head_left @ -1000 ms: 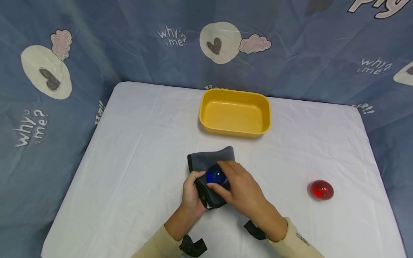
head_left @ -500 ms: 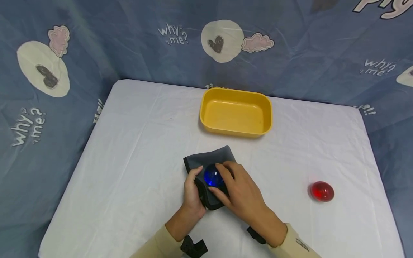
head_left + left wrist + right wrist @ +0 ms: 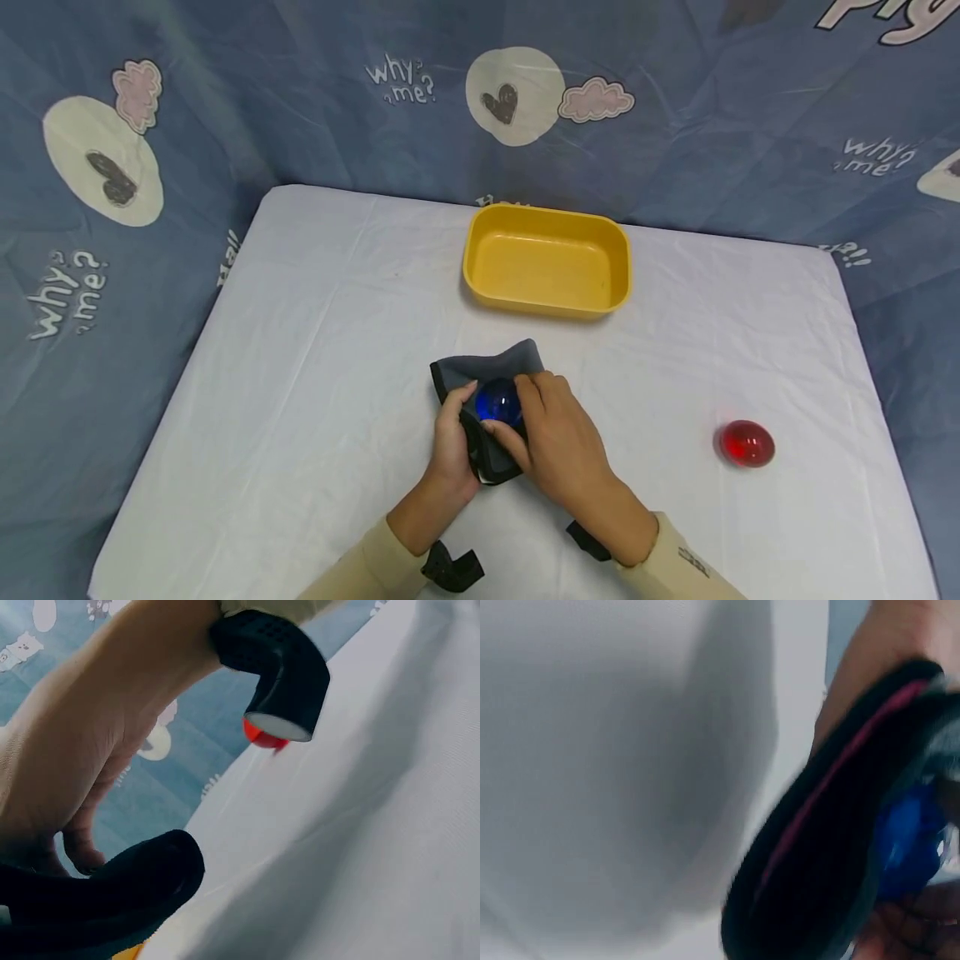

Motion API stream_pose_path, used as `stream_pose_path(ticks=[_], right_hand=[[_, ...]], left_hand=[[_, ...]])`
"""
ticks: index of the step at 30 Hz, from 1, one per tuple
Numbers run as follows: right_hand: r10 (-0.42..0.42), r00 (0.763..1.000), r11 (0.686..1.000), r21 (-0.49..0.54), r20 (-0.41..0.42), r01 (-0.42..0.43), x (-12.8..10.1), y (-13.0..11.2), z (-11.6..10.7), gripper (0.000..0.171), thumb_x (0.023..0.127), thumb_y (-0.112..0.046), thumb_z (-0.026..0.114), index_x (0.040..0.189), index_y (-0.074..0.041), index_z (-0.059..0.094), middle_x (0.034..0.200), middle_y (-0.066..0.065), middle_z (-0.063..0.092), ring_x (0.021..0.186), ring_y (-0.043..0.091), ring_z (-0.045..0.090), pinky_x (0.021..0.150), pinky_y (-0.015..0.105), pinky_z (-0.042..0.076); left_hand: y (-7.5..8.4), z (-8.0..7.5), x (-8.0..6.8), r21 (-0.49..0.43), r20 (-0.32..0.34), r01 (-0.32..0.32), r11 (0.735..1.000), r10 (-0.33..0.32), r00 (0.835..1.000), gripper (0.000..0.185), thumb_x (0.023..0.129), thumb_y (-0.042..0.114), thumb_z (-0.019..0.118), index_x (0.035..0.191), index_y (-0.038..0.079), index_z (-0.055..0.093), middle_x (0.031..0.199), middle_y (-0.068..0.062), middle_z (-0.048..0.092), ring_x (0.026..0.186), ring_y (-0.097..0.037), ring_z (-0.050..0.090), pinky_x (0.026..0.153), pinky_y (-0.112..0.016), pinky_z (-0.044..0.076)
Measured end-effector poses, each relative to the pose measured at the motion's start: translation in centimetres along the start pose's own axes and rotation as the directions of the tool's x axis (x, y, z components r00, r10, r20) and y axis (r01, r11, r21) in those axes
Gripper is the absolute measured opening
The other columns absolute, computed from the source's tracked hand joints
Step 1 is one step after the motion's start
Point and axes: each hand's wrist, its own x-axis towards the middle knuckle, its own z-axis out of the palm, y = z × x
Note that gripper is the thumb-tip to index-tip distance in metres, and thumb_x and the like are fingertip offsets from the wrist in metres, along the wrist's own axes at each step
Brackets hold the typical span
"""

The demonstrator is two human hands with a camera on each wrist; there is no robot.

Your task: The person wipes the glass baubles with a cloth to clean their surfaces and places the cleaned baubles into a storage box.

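Observation:
A folded grey cloth with black edging [image 3: 491, 365] lies in my left hand [image 3: 452, 446], the thumb on top along its left side. Against the cloth sits a shiny, see-through blue ball [image 3: 497, 402]. My right hand [image 3: 566, 442] grips that ball from the right, thumb at its near side and fingers at its far side. The right wrist view shows the blue ball [image 3: 907, 840] tucked against the folded cloth [image 3: 817, 825], which has a pink line along its edge. Seen from the left wrist, the cloth [image 3: 142, 885] is a dark fold below my right hand [image 3: 67, 765].
A yellow rectangular tub [image 3: 547, 304] stands at the back of the white-covered table [image 3: 337, 333]. To the right lies a shiny red ball [image 3: 747, 443]. Blue printed fabric [image 3: 337, 150] hangs behind and beside the table. Black wrist cameras [image 3: 453, 571] sit on both wrists.
The blue ball and cloth shift slightly left, then a little back right and away from me. My right fingers change position slightly on the ball. The tub and red ball stay put.

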Motion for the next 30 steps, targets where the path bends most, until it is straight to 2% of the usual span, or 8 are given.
stream_pose_path(ticks=[3, 6, 10, 12, 16, 19, 23, 30], right_hand=[[0.030, 0.999, 0.999, 0.034, 0.030, -0.031, 0.1, 0.4, 0.3, 0.074, 0.106, -0.063, 0.036, 0.118, 0.004, 0.065, 0.103, 0.013, 0.058, 0.090, 0.028, 0.054, 0.074, 0.040, 0.053], [0.059, 0.997, 0.996, 0.070, 0.056, -0.063, 0.1, 0.8, 0.4, 0.075, 0.105, -0.067, 0.034, 0.113, -0.001, 0.067, 0.100, 0.008, 0.058, 0.091, 0.026, 0.056, 0.075, 0.040, 0.052], [0.066, 0.996, 0.993, 0.095, 0.059, -0.072, -0.1, 1.0, 0.2, 0.077, 0.099, -0.072, 0.047, 0.113, 0.000, 0.068, 0.101, 0.008, 0.062, 0.091, 0.025, 0.057, 0.077, 0.040, 0.053], [0.051, 0.996, 0.994, 0.094, 0.067, -0.057, -0.3, 1.0, 0.1, 0.077, 0.097, -0.070, 0.055, 0.122, 0.002, 0.066, 0.108, 0.011, 0.065, 0.094, 0.026, 0.058, 0.080, 0.041, 0.052], [-0.032, 0.996, 0.996, 0.088, 0.083, 0.024, -0.7, 1.0, -0.3, 0.071, 0.096, -0.051, 0.073, 0.146, -0.004, 0.055, 0.129, 0.014, 0.063, 0.108, 0.029, 0.061, 0.092, 0.045, 0.053], [-0.143, 0.988, 0.987, 0.080, 0.053, 0.138, -0.7, 1.0, -0.6, 0.068, 0.092, -0.035, 0.082, 0.148, -0.009, 0.054, 0.137, 0.015, 0.059, 0.115, 0.031, 0.062, 0.095, 0.047, 0.054], [-0.220, 0.975, 0.974, 0.054, -0.008, 0.220, -0.5, 1.0, -0.5, 0.062, 0.092, -0.030, 0.083, 0.143, -0.006, 0.057, 0.136, 0.018, 0.059, 0.115, 0.033, 0.063, 0.095, 0.047, 0.055], [-0.149, 0.987, 0.986, 0.074, -0.056, 0.153, -1.0, 0.7, -0.2, 0.056, 0.100, -0.038, 0.073, 0.139, -0.001, 0.060, 0.126, 0.019, 0.062, 0.109, 0.031, 0.066, 0.090, 0.042, 0.058]], left_hand=[[-0.1, -0.2, -0.1, 0.009, -0.001, 0.001, 1.000, -0.001, 1.000, 0.050, 0.104, 0.044, 0.039, 0.140, 0.011, 0.046, 0.122, -0.001, 0.060, 0.107, -0.012, 0.060, 0.094, -0.027, 0.050], [-0.3, -0.5, -0.2, 0.023, 0.014, 0.019, 1.000, -0.019, 1.000, 0.053, 0.104, 0.046, 0.036, 0.143, 0.011, 0.044, 0.123, -0.001, 0.058, 0.108, -0.013, 0.059, 0.095, -0.028, 0.049], [-0.2, -0.9, -0.2, 0.034, 0.029, 0.018, 0.999, -0.019, 0.999, 0.057, 0.104, 0.046, 0.033, 0.149, 0.012, 0.040, 0.134, -0.003, 0.055, 0.117, -0.015, 0.057, 0.100, -0.030, 0.047], [0.0, -1.0, -0.1, 0.031, 0.027, 0.007, 0.999, -0.008, 1.000, 0.058, 0.104, 0.046, 0.033, 0.151, 0.012, 0.038, 0.140, -0.005, 0.053, 0.122, -0.016, 0.055, 0.103, -0.031, 0.047], [0.3, -1.2, -0.1, 0.025, 0.032, -0.002, 1.000, 0.001, 0.999, 0.060, 0.104, 0.045, 0.032, 0.153, 0.012, 0.035, 0.145, -0.006, 0.050, 0.126, -0.016, 0.054, 0.105, -0.032, 0.046], [0.4, -1.1, -0.3, 0.017, 0.038, 0.000, 1.000, -0.001, 0.999, 0.056, 0.104, 0.045, 0.032, 0.149, 0.012, 0.040, 0.137, -0.003, 0.054, 0.121, -0.014, 0.057, 0.102, -0.031, 0.047], [0.4, -0.8, -0.5, 0.017, 0.042, 0.005, 1.000, -0.006, 0.999, 0.048, 0.105, 0.045, 0.034, 0.139, 0.014, 0.046, 0.125, 0.001, 0.059, 0.111, -0.012, 0.060, 0.096, -0.030, 0.050], [0.4, -0.5, -0.7, 0.066, 0.081, 0.040, 0.997, -0.045, 0.996, 0.054, 0.104, 0.048, 0.033, 0.141, 0.010, 0.044, 0.124, -0.002, 0.059, 0.109, -0.013, 0.060, 0.094, -0.029, 0.050]])
